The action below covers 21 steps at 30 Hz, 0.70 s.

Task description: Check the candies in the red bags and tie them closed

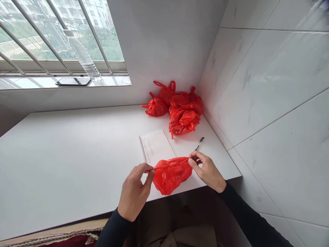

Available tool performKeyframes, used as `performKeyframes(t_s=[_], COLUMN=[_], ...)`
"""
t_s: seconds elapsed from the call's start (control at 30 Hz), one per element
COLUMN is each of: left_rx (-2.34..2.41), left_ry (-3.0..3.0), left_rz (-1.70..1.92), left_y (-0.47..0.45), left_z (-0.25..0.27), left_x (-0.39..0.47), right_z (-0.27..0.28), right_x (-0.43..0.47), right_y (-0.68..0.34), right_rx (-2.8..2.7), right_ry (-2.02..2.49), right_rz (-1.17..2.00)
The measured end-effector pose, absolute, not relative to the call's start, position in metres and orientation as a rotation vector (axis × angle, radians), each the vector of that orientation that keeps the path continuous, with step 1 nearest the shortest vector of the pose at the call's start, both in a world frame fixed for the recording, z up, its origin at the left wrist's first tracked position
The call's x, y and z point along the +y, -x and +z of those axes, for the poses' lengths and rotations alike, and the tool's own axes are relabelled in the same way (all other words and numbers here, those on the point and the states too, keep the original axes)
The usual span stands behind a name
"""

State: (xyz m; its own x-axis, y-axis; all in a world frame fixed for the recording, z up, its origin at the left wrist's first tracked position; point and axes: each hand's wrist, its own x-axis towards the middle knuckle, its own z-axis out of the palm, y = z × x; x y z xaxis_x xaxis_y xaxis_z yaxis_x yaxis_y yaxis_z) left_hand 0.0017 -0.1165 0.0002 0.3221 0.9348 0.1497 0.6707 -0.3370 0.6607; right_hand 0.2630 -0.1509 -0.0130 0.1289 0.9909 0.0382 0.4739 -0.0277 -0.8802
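A thin red plastic bag [171, 176] is stretched between my two hands at the table's front edge. My left hand [136, 187] pinches its left top corner between thumb and fingers. At the opposite corner, my right hand [205, 168] grips the bag the same way. Something darker shows through the plastic, but I cannot make out what it is. Behind the bag lies a white sheet or booklet [158, 145] with lines of small print, its near part covered. A pen [199, 143] with a black cap lies just beyond my right hand.
Several bunched red plastic bags [183, 109] are heaped at the back right corner of the white table [69, 154]. A tiled wall [277, 120] borders the right side. On the windowsill stand a clear water bottle [83, 56] and, lying flat, a phone [73, 81].
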Motion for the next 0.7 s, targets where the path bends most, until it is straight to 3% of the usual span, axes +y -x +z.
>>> performKeyframes(t_s=[0.17,0.47,0.7], left_rx=[1.393,1.482,1.492], left_ry=[-2.085,-2.233,-2.264], left_rz=[0.558,0.263,0.422], left_y=[0.005,0.016,-0.002], left_z=[0.001,-0.052,-0.003], left_x=[-0.11,-0.08,-0.078], right_z=[-0.019,-0.015,-0.003], right_x=[-0.147,-0.143,-0.14], right_y=[-0.251,-0.239,-0.234], right_rx=[-1.569,-1.6,-1.537], right_ry=[1.549,1.506,1.442], right_rz=[0.875,0.89,0.933])
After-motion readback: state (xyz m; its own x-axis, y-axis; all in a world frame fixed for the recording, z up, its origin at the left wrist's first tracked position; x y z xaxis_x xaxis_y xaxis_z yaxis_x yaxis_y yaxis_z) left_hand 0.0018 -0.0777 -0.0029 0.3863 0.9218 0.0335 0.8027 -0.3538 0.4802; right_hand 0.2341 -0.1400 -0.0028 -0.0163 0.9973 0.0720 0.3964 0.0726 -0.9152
